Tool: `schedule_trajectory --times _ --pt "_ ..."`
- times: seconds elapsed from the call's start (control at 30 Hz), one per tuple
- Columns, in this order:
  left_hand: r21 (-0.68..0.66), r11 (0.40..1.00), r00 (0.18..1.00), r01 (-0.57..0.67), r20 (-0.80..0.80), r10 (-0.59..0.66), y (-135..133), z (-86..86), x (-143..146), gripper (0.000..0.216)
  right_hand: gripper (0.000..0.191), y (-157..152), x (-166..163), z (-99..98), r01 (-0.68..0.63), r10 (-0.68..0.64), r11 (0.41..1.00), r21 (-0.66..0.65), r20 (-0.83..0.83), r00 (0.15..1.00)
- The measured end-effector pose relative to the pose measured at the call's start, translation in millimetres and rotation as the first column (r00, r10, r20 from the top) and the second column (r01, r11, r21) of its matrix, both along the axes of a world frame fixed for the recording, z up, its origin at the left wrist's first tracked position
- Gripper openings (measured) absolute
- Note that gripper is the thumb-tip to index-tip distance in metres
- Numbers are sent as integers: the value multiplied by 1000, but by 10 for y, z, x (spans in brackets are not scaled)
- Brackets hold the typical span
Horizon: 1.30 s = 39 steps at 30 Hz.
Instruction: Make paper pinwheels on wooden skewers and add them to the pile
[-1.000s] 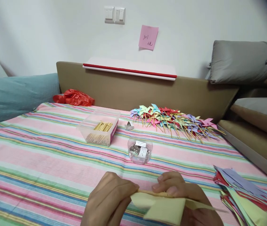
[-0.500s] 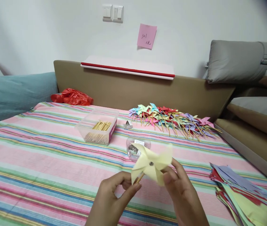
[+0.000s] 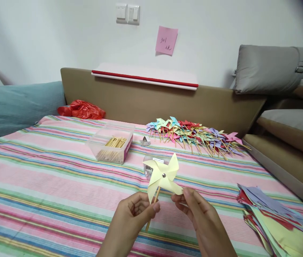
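Note:
A pale yellow paper pinwheel (image 3: 163, 176) with a metal pin at its centre stands upright on a thin wooden stick. My left hand (image 3: 130, 218) pinches that stick just under the blades. My right hand (image 3: 198, 216) has its fingertips pinched on the lower right blade. Behind the pinwheel, partly hidden by it, sits a small clear tub of metal pins (image 3: 148, 167) on the striped cloth.
A clear box of wooden sticks (image 3: 112, 145) lies at centre left. A heap of finished coloured pinwheels (image 3: 194, 136) lies further back. A stack of cut coloured paper (image 3: 277, 221) is at the lower right. A red plastic bag (image 3: 82, 110) rests by the brown headboard (image 3: 151, 101).
The pinwheel was turned from lying flat and low between my hands to upright and facing me. My left hand now grips the stick lower down; my right hand shifted to a blade tip.

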<state>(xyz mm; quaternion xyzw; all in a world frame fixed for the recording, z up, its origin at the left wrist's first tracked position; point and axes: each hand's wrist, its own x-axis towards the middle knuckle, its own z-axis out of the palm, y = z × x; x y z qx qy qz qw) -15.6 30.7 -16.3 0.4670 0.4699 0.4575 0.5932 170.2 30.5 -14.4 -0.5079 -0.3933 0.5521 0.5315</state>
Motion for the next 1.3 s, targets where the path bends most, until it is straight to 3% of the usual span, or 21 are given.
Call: schedule_trajectory --times 0.13,0.23,0.37,0.47,0.53,0.6,0.77,1.03,1.17,1.3 --pt "-26 999 999 -20 41 21 1 13 11 32 39 11 32 -60 -27 27 1000 1 53 998" --pt "-48 995 993 -84 85 88 -12 41 28 47 41 19 33 -87 -55 54 998 15 62 997" --pt "-4 988 980 -157 125 156 -11 63 44 67 60 16 7 -40 -43 44 998 -45 33 998" --pt "13 972 961 -236 150 232 9 82 53 68 61 -16 -62 30 -210 215 977 -45 165 963" --pt "-1 959 945 -284 172 280 22 96 64 64 50 -52 -149 55 -386 373 922 -14 294 880" --pt "-20 951 931 -308 201 306 29 99 83 58 41 -89 -259 45 -477 442 879 1 375 815" --pt "-81 968 929 -240 270 253 16 61 145 61 42 -122 -455 -69 -476 409 877 72 410 815" --pt "-49 970 936 -237 257 242 22 26 179 61 42 -72 -417 -102 -438 351 890 128 422 836" --pt "35 990 983 -136 133 130 -14 44 169 46 42 -36 -301 -32 -349 272 926 146 383 883" --pt "147 988 993 39 -113 -22 -19 -58 154 34 45 42 -104 -84 -221 162 965 139 343 925"
